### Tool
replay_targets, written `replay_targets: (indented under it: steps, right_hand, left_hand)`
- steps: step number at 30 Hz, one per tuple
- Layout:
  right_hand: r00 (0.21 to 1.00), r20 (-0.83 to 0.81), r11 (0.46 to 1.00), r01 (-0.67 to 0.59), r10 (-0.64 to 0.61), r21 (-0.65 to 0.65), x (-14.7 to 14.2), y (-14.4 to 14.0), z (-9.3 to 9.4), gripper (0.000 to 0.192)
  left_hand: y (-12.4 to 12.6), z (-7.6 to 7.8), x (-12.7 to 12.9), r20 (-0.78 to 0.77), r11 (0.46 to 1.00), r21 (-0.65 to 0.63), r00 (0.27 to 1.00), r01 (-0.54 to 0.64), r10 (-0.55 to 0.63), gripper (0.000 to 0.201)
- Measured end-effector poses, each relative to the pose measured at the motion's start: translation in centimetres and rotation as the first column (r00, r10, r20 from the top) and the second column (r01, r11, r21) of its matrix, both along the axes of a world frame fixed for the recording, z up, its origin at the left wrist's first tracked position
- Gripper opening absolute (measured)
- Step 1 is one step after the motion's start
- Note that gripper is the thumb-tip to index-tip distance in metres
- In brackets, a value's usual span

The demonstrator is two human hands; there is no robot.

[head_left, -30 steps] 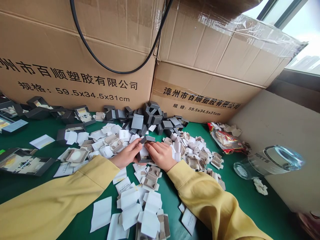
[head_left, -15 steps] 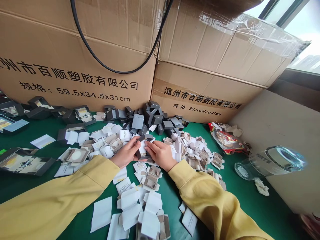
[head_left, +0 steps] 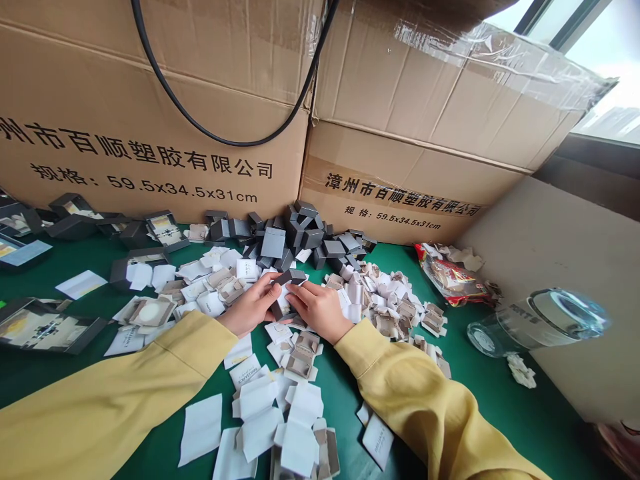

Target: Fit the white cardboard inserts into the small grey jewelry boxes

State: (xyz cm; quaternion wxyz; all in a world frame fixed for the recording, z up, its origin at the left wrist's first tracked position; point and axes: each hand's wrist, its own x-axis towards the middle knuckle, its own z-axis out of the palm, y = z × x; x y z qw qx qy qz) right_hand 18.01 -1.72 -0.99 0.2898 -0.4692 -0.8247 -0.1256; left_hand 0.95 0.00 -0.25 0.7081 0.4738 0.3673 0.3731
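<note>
Together both hands, left hand [head_left: 249, 308] and right hand [head_left: 320, 308], pinch a tilted grey box [head_left: 286, 288], its long axis running away.

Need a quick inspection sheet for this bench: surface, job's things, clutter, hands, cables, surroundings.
Surface: green table, largely covered with loose parts.
Job's things: small grey box held between both hands; pile of grey boxes behind; white inserts and beige inserts scattered around.
Clutter: snack packet; glass jar lying on its side; open dark trays at left.
Hands: left hand and right hand both grip the box.
Cables: black cable looping across the cartons.
Surroundings: two printed cardboard cartons; window upper right.
</note>
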Motion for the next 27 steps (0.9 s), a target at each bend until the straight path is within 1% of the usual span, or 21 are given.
replay_targets:
  steps: [7, 12, 17, 21, 24, 27]
  right_hand:
    - [1.0, -0.015, 0.999, 0.015, -0.015, 0.034, -0.08, -0.17, -0.08, 0.026]
    - [0.998, 0.045, 0.999, 0.039, -0.038, -0.032, -0.09, -0.09, -0.22, 0.029]
    - [1.0, 0.017, 0.995, 0.012, -0.011, -0.094, -0.1, 0.06, -0.02, 0.026]
    - [1.0, 0.021, 0.99, 0.014, -0.011, -0.142, -0.06, 0.04, 0.12, 0.026]
    - [1.0, 0.019, 0.988, 0.023, -0.02, -0.155, -0.05, -0.1, 0.16, 0.025]
    - [1.0, 0.027, 0.99, 0.013, -0.01, -0.142, -0.05, -0.22, 0.28, 0.029]
  left_hand:
    - [0.05, -0.13, -0.06, 0.013, 1.0, -0.009, 1.0, 0.003, -0.002, 0.042]
    - [-0.07, 0.21, -0.07, 0.021, 1.0, -0.018, 1.0, 0.016, -0.016, 0.041]
    - [-0.26, 0.75, -0.06, 0.016, 0.999, -0.004, 0.999, 0.036, -0.035, 0.04]
    - [-0.24, 0.78, -0.11, 0.023, 0.998, -0.011, 0.998, 0.059, -0.058, 0.038]
    - [-0.14, 0.64, -0.18, 0.053, 0.997, -0.031, 0.996, 0.068, -0.066, 0.036]
    - [0.03, 0.42, -0.31, 0.104, 0.995, -0.065, 0.992, 0.081, -0.074, 0.03]
